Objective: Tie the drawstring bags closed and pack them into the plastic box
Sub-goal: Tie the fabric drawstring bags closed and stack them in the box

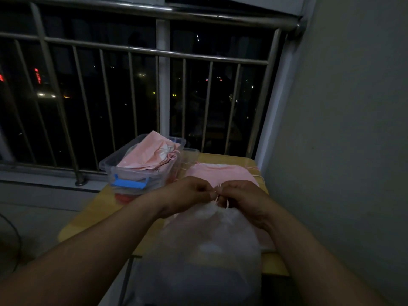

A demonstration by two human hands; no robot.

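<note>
White, see-through drawstring bag (205, 250), nearest item on my feed: lies at near edge of yellow table (99, 210), gathered neck pointing away from cam. Blurry; I can't tell contents.

Cord (221, 203), pink, at bag's neck: short loops stand up btw the two hands.

Left hand (187, 195): fingers curled, pinching the cord just above the neck.

Right hand (240, 197): fingers curled likewise, pinching same cord; fingertips of both hands meet over the neck.

Pile of pink bags (223, 172): flat on table just beyond the hands, right of centre; loose cord ends trail off its right side.

Plastic box (132, 174), clear, lid off: far-left corner of table, left of the pile. Blue latch (129, 183) on its near end. Red smth low behind the clear wall; I can't ID it.

Packed pink bags (152, 155): stacked in box, heaped above rim, tilted; one knotted cord shows on top.

Metal railing (154, 51), vertical bars, behind table.

Dark window beyond it, scattered lights outside.

Grey wall (353, 129), right side, table set close to it.
</note>
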